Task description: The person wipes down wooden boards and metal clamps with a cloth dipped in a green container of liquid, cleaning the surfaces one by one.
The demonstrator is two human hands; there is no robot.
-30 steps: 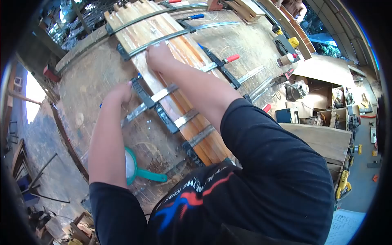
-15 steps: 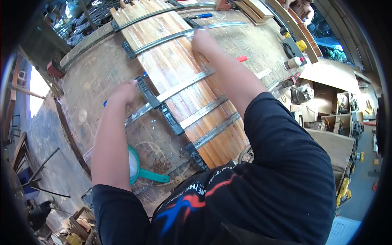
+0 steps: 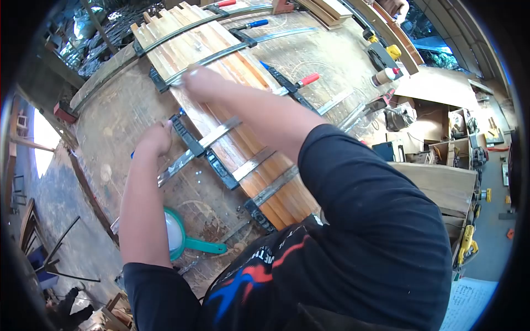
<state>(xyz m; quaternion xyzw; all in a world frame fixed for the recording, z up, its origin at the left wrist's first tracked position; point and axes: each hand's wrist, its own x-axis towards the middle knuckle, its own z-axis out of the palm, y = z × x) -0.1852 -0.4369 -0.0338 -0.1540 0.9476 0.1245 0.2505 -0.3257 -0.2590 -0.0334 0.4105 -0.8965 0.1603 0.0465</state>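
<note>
Nearest us, by the bench's near edge, a teal-handled scoop (image 3: 185,238) lies on the worn top, partly hidden behind our left forearm. Our own dark sleeve and right arm cover the near end of the glued-up wood panel (image 3: 221,116), so we cannot see where the boards stop there.

Our left hand (image 3: 154,139) sits at the panel's left edge with its fingers curled around the black head of a bar clamp (image 3: 187,136), whose steel bar runs across the boards toward the bench's right side. Just nearer than it, two more clamp bars (image 3: 259,160) cross the panel side by side, their black jaws pressed against the left edge of the boards.

Farther along, our right hand (image 3: 201,77) rests on top of the panel, blurred; we cannot tell whether its fingers are spread or curled. It lies just beside another long clamp bar (image 3: 210,58) that spans the boards.

Beyond that, a red-handled clamp (image 3: 301,81) lies off the panel's right edge, and a blue-handled clamp (image 3: 251,25) sits near the far end. At the bench's far right corner stand a glue bottle (image 3: 385,75) and a yellow-and-black tool (image 3: 383,52), well apart from both hands.
</note>
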